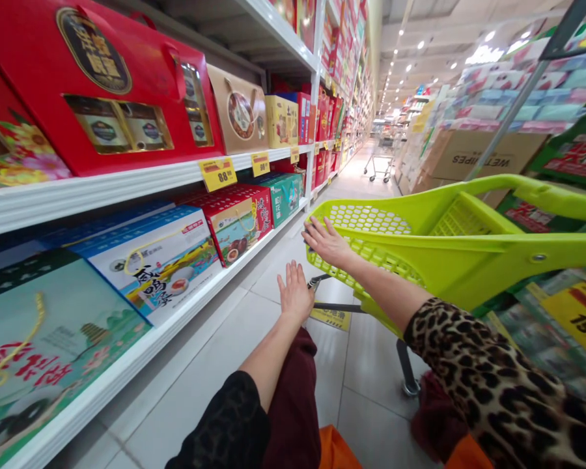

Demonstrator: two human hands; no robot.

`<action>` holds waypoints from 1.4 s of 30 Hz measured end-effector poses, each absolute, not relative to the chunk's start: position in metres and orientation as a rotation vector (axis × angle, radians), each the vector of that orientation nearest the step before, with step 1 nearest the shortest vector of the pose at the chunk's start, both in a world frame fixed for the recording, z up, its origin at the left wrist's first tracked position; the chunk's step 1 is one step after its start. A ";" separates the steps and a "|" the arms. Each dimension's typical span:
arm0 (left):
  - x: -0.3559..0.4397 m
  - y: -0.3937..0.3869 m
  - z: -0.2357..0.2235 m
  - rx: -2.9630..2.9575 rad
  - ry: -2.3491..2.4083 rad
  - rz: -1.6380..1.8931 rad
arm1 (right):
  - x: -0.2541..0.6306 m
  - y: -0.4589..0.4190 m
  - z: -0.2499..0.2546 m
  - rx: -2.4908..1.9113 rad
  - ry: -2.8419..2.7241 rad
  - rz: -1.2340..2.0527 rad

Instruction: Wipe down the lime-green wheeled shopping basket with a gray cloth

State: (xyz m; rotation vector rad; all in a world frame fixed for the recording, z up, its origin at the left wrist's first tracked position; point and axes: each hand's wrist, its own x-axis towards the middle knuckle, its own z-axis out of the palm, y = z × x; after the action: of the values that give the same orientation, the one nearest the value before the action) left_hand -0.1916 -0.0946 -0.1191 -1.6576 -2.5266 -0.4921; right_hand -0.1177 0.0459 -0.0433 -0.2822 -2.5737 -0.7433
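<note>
A lime-green shopping cart (469,260) with a perforated plastic basket stands to my right. My right hand (328,243), fingers spread, lies flat at the near end of the basket and seems to touch its rim; the sleeve is leopard print. Lower and to the left, my left hand (295,290) is stretched out over the aisle floor with nothing in it. It hovers beside a dark metal bar of the cart's frame; whether it touches the bar I cannot tell. Red gift boxes (239,221) on the bottom shelf are to the left of both hands.
White shelves (176,185) line the left side, holding a large red box with jars (127,85) and a white-and-blue carton (156,260). Another cart (381,156) stands down the aisle. Cartons marked wet wipes (483,153) and stacked packs (527,85) rise on the right.
</note>
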 end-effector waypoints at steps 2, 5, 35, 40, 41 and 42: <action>-0.198 -0.095 -0.123 -1.662 -2.539 -0.485 | -0.119 0.058 -0.064 -0.331 -2.604 -0.753; -0.206 -0.096 -0.135 -1.671 -2.571 -0.452 | -0.105 0.069 -0.093 -0.325 -2.714 -0.765; -0.175 -0.044 -0.111 -1.739 -2.449 -0.536 | -0.108 0.097 -0.042 -0.331 -2.611 -0.736; -0.186 -0.044 -0.125 -1.746 -2.456 -0.509 | -0.106 0.102 -0.100 -0.309 -2.751 -0.701; -0.187 -0.043 -0.128 -1.747 -2.452 -0.506 | -0.103 0.101 -0.114 -0.307 -2.784 -0.687; -0.187 -0.043 -0.130 -1.750 -2.449 -0.503 | -0.098 0.099 -0.127 -0.308 -2.819 -0.672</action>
State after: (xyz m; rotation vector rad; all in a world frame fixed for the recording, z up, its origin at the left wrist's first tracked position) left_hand -0.1872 -0.0431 -0.1305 -1.7503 -2.4493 -0.5028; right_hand -0.0982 0.0990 -0.1273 -0.3076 -2.8186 -0.6716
